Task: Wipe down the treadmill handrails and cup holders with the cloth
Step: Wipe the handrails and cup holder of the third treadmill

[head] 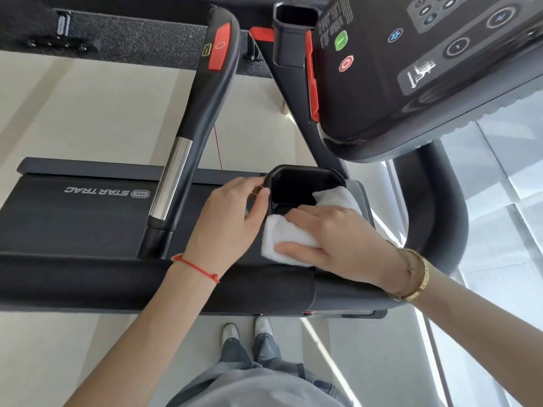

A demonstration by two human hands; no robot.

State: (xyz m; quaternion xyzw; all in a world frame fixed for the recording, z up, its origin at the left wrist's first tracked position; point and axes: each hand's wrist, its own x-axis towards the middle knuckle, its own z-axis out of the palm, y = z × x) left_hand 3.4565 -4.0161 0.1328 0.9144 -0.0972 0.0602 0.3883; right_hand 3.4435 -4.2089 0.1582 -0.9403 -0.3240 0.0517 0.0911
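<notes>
**Cloth at the cup holder rim**

The right hand [332,239] lies nearly flat on the white cloth [289,237], fingers straight and pressing it down over the near edge of the cup holder [305,179], thumb along the cloth's lower edge. One corner of the cloth drapes over the right rim and into the holder. The left hand [232,212] grips the holder's left wall, thumb hooked over the rim, steadying it. Beyond it the handrail [188,127] runs away toward its red tab, and a second holder [295,27] sits further up beside the console [426,60].

The likely risk is a shallow wipe: with the fingers flat, the cloth may skim only the rim and miss the holder's floor and corners. The loose part could also bunch or slip from under the palm, since nothing pinches it.
</notes>
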